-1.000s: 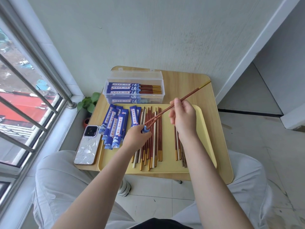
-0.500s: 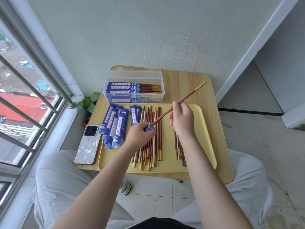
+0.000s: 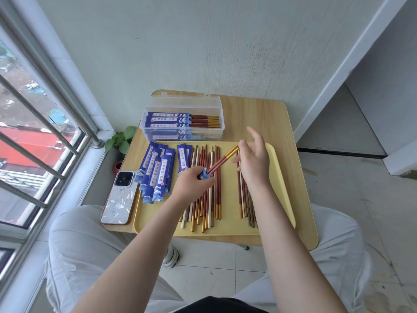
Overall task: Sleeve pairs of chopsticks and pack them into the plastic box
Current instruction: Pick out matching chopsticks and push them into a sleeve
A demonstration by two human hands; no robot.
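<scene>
My left hand (image 3: 191,185) grips a blue paper sleeve (image 3: 204,176) over the yellow tray (image 3: 278,190). A red pair of chopsticks (image 3: 222,160) with gold ends sticks out of that sleeve, pointing up and right. My right hand (image 3: 255,162) hovers with spread fingers, a fingertip touching the gold end. Loose chopsticks (image 3: 208,188) lie in a row on the tray, a few more (image 3: 242,195) under my right wrist. Empty blue sleeves (image 3: 158,172) lie on the tray's left side. The clear plastic box (image 3: 181,122) behind the tray holds several sleeved pairs.
A phone (image 3: 119,198) in a white case lies at the table's left front edge. The small wooden table (image 3: 259,114) stands against a wall, with a barred window on the left and a small green plant (image 3: 120,140) by the sill. My knees sit under the table's front.
The chopstick pair has slid much deeper into the sleeve in my left hand. My right hand has let go of the shafts and opened, now only touching the gold end.
</scene>
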